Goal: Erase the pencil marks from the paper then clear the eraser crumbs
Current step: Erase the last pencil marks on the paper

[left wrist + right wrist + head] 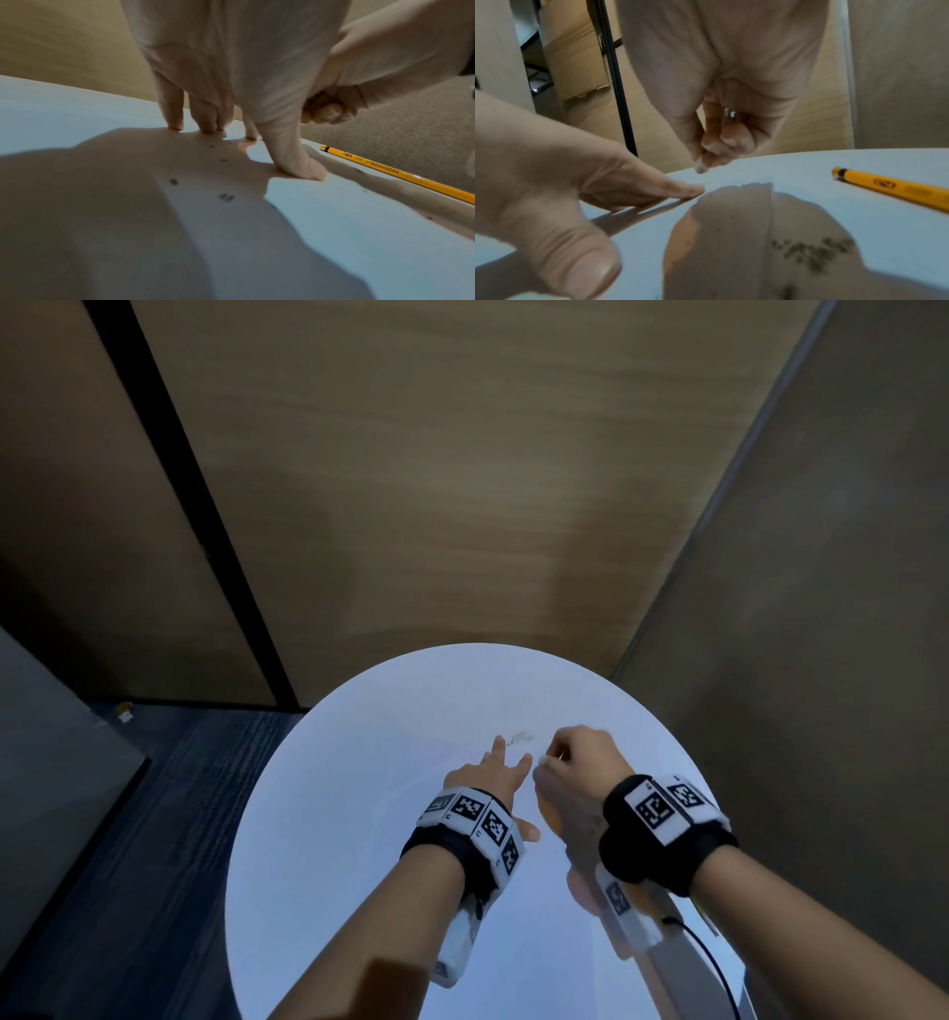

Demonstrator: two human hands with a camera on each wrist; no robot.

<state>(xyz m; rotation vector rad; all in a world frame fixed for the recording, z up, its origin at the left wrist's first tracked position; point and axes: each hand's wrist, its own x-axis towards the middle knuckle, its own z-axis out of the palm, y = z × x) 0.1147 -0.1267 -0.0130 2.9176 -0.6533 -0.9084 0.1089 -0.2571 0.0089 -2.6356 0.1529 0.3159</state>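
Hard to make out much from the head view: the paper [411,793] is so washed out against the round white table [308,814] that I can barely see its edges, and the pencil marks aren't readable at all, just a faint speckled patch of crumbs [521,738] past the fingertips. In the right wrist view the paper's corner shows better, with a cluster of dark crumbs [813,253] lying on it in shadow. The left wrist view has a few scattered dark specks [226,197] too, blurry though, so I can't tell if those are crumbs or leftover marks.

My left hand [488,775] is spread flat, with straight fingers and the fingertips [176,123] pressing down on the sheet, the thumb [300,164] planted off to the side. It's holding the paper in place, nothing gripped.

My right hand [580,762] is just beside it, bunched up with the fingers curled, pinching a small greyish-white eraser [700,168] between thumb and fingertips. Only the tip of it pokes out, the rest is buried in the fingers. It looks like it's hanging just above the paper's far edge, but I can't tell for sure if it's touching.

A yellow pencil [890,187] lies on the table to the right of the paper, its far end cut off by the frame. In the head view it's hidden behind my right wrist.
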